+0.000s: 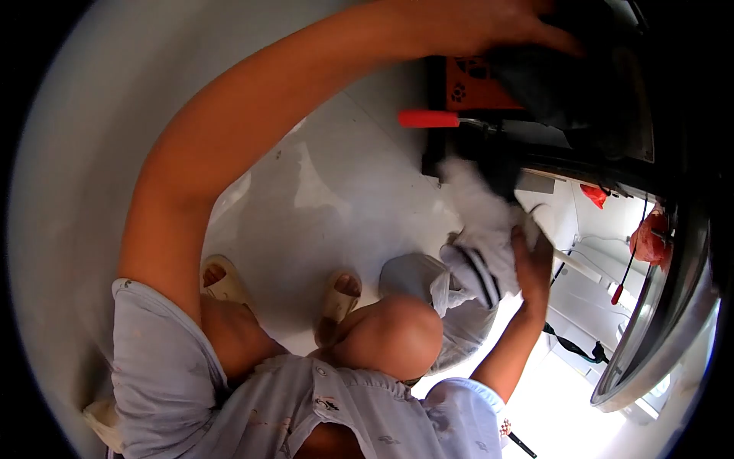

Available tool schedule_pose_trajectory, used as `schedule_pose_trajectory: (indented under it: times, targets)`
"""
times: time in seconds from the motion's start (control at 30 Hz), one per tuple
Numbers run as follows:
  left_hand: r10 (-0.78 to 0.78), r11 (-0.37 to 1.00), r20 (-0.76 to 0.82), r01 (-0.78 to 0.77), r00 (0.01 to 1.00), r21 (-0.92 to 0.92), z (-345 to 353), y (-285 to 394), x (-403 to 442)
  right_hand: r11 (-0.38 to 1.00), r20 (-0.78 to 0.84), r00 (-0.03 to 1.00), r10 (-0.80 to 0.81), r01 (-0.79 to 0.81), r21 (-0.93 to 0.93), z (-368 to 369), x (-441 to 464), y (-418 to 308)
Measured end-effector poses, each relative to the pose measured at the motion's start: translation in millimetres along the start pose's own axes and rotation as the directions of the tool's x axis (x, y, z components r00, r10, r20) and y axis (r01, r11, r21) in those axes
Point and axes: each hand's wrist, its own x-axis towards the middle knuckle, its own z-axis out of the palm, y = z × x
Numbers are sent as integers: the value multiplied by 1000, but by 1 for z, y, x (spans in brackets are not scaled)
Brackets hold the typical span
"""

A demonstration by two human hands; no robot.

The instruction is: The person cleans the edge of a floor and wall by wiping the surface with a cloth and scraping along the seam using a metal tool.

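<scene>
My left hand (516,30) reaches across the top of the view, its fingers closed over a dark cloth (547,88); the fingertips are partly lost in shadow. At the right, my right hand (534,264) is closed around a white cloth bundle (485,222), blurred by motion. A piece with dark stripes (478,271), like a sock cuff, shows at the bundle's lower end. Black cloth (498,170) lies against its upper end; whether the two are joined I cannot tell.
A red handle (428,118) juts from a dark rack beside an orange-red panel (474,84) with cutouts. Below my right hand stands a bin (413,275) with a plastic liner (466,329). A rounded, silver-rimmed object (657,329) is at the right. My sandalled feet (336,302) rest on pale floor.
</scene>
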Motion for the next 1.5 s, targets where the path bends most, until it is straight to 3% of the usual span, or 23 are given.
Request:
schedule_pose_trajectory:
  times: [0.07, 0.13, 0.2, 0.27, 0.37, 0.47, 0.57, 0.6, 0.63, 0.7, 0.77, 0.8, 0.87, 0.93, 1.0, 1.07, 1.17, 1.27, 1.3, 1.37, 1.4, 1.43, 1.5]
  targets:
    - [52, 999, -4, -52, 999, 10, 25, -4, 12, 964, 167, 982, 92, -130, 231, 8, -19, -9]
    - [122, 991, -101, -117, 987, 63, 45, -3, 20, 941, 249, 962, 111, -182, 284, 21, -30, -8]
    - [104, 993, -48, -101, 993, 66, 60, 0, 28, 932, 357, 930, 83, -200, 303, 23, -30, -28]
    - [71, 995, 13, -72, 997, 76, 82, 1, 39, 944, 312, 949, 47, -144, 297, 31, -31, -45]
    - [-99, 987, 252, 63, 963, 147, 120, 12, 70, 922, 391, 920, 29, -175, 345, 46, -27, -44]
    - [-288, 953, 607, 157, 740, 261, 131, 21, 95, 919, 413, 911, -1, -162, 360, 57, -19, -54]
    - [-44, 989, 731, 132, 681, -64, 92, 14, 99, 920, 409, 912, -17, -146, 364, 63, -15, -63]
    - [-11, 991, 446, 71, 895, -117, 87, 19, 82, 913, 407, 913, -38, -133, 384, 66, -11, -64]
    - [23, 989, 103, -7, 994, -150, 87, 28, 61, 907, 408, 911, -54, -126, 402, 70, -8, -62]
    - [-78, 968, -165, 35, 983, -247, 51, 47, 33, 903, 368, 926, -89, -82, 423, 83, -2, -60]
    - [-284, 886, -198, 178, 938, -427, 33, 56, -8, 884, 367, 923, -111, -77, 461, 94, 9, -61]
    - [-385, 823, -200, 238, 901, -516, 28, 59, -33, 874, 367, 923, -119, -78, 479, 100, 15, -61]
    - [-606, 747, -191, 472, 772, -468, 28, 66, -93, 839, 344, 937, -59, -140, 526, 121, 28, -57]
    - [-803, 529, 39, 742, 594, -413, 24, 80, -147, 729, 376, 926, 35, -281, 624, 146, 41, -50]
    - [-844, 403, 297, 893, 447, -200, 30, 94, -208, 500, 468, 874, 132, -467, 729, 170, 56, -49]
    - [-802, 171, 563, 980, 200, -104, 29, 106, -255, 409, 501, 839, 215, -543, 734, 178, 65, -70]
    - [-613, -326, 771, 944, -172, -48, 23, 110, -281, 285, 522, 830, 197, -558, 779, 211, 72, -79]
    - [-520, -341, 828, 940, -211, 25, 15, 108, -302, 587, 471, 861, 191, -485, 648, 261, 84, -65]
    - [-529, -269, 821, 960, -216, 79, 11, 107, -307, 664, 454, 875, 169, -441, 604, 276, 85, -61]
    - [-541, -115, 813, 977, -215, 182, 6, 106, -316, 875, 224, 957, -186, 57, 481, 296, 81, -65]
    - [-554, -36, 814, 982, -175, 186, 3, 107, -320, 879, 137, 915, -379, 310, 362, 305, 77, -66]
    - [-565, 44, 815, 981, -131, 189, 0, 107, -326, 877, 170, 866, -470, 437, 197, 310, 74, -70]
    - [-573, 167, 818, 972, -41, 166, -6, 107, -336, 864, 243, 830, -503, 491, 113, 321, 71, -81]
